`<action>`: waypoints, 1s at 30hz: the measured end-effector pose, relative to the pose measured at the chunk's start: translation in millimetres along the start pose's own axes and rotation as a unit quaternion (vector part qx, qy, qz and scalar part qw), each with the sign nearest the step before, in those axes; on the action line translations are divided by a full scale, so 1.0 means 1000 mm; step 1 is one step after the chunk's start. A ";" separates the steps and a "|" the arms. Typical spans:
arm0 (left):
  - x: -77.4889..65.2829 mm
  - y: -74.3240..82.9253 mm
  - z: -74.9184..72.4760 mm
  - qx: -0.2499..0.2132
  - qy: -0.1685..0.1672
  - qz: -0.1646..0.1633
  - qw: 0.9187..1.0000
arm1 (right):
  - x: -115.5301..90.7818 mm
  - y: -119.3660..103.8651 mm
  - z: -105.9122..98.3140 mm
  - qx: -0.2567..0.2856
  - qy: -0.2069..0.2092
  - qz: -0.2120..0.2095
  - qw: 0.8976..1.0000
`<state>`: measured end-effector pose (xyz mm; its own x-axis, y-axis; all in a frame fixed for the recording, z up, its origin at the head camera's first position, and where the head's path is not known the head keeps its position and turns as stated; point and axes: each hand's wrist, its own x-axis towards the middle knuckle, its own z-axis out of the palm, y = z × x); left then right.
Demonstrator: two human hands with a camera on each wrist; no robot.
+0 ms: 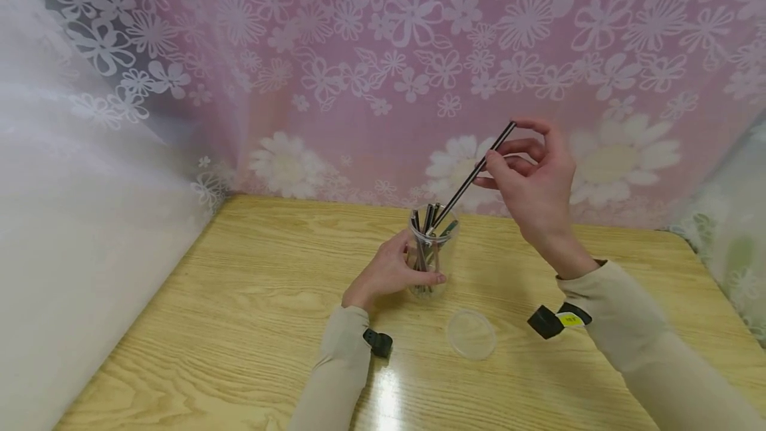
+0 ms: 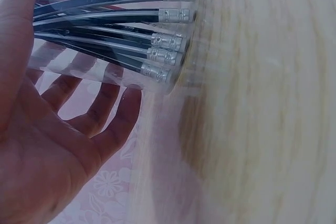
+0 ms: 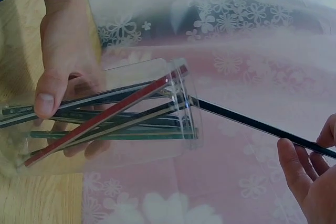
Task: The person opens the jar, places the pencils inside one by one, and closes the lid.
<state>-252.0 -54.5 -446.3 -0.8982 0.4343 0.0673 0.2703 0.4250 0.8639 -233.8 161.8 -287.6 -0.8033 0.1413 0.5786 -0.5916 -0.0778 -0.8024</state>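
Note:
My left hand (image 1: 389, 270) holds a clear plastic jar (image 1: 445, 257), fingers and thumb round its side, on the table. Several striped pencils (image 2: 131, 18) stand inside, their silver ferrules down at the jar's base in the left wrist view. Among them a red pencil (image 3: 107, 115) and a green pencil (image 3: 142, 135) show in the right wrist view. Above and to the right, my right hand (image 1: 541, 185) pinches a black pencil with a silver stripe (image 1: 473, 175). That pencil slants down to the left, its lower end at the jar's mouth.
A round clear lid (image 1: 471, 335) lies on the wooden table (image 1: 251, 324), in front of the jar and slightly right. Behind the table hangs a pink flowered curtain (image 1: 359, 85). A whitish sheet (image 1: 90, 218) borders the left side. Both wrists wear black straps.

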 end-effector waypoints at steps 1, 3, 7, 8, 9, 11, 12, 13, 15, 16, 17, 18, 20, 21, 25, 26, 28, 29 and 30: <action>0.000 0.000 0.000 0.001 0.000 0.001 1.000 | 0.000 0.001 0.001 -0.008 -0.006 0.000 1.000; 0.001 0.001 0.000 0.004 0.002 0.002 1.000 | 0.000 0.001 0.003 -0.026 -0.017 -0.001 1.000; 0.002 0.001 -0.001 0.012 0.000 0.001 1.000 | 0.000 0.002 0.006 -0.058 -0.049 -0.009 0.997; 0.002 0.001 -0.001 0.016 -0.001 -0.002 1.000 | 0.000 0.001 0.006 -0.068 -0.058 -0.013 0.996; 0.002 0.001 -0.001 0.019 -0.002 -0.005 1.000 | 0.000 0.001 0.007 -0.080 -0.068 -0.016 0.994; 0.001 0.001 -0.001 0.025 -0.003 -0.011 1.000 | -0.001 0.000 0.008 -0.105 -0.085 -0.023 0.991; 0.001 0.001 -0.001 0.026 -0.003 -0.013 1.000 | -0.001 0.000 0.009 -0.119 -0.093 -0.027 0.988; 0.001 0.001 -0.001 0.027 -0.004 -0.013 1.000 | -0.002 -0.001 0.010 -0.134 -0.102 -0.031 0.985; 0.002 0.001 -0.001 0.026 -0.004 -0.011 1.000 | -0.002 -0.001 0.010 -0.160 -0.119 -0.040 0.979; 0.002 0.001 -0.001 0.025 -0.003 -0.009 1.000 | -0.003 -0.001 0.011 -0.174 -0.128 -0.046 0.975; 0.001 0.002 -0.002 0.022 -0.003 -0.008 1.000 | -0.003 -0.001 0.011 -0.189 -0.139 -0.054 0.971; 0.001 0.002 -0.002 0.020 -0.003 -0.007 1.000 | -0.004 -0.001 0.011 -0.202 -0.150 -0.062 0.966; 0.001 0.003 -0.003 0.017 -0.003 -0.005 1.000 | -0.005 0.000 0.011 -0.228 -0.173 -0.080 0.955; 0.001 0.003 -0.003 0.016 -0.004 -0.005 1.000 | -0.007 0.001 0.010 -0.238 -0.183 -0.089 0.950; 0.001 0.005 -0.003 0.011 -0.008 -0.006 1.000 | -0.013 0.005 0.008 -0.249 -0.221 -0.121 0.935; 0.001 0.005 -0.003 0.011 -0.009 -0.007 1.000 | -0.015 0.007 0.008 -0.251 -0.226 -0.127 0.932; 0.001 0.003 -0.002 0.012 -0.010 -0.009 1.000 | -0.020 0.010 0.006 -0.256 -0.235 -0.140 0.927; 0.001 0.003 -0.002 0.014 -0.010 -0.011 1.000 | -0.022 0.011 0.005 -0.261 -0.239 -0.147 0.924; 0.001 0.002 -0.001 0.016 -0.009 -0.012 1.000 | -0.025 0.013 0.004 -0.264 -0.241 -0.152 0.921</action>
<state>-252.1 -54.0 -443.7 -0.8984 0.4376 0.0380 0.2605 0.4612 0.8482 -222.2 153.4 -311.9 -0.6177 -0.3883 0.6839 -0.7813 0.4025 -0.4771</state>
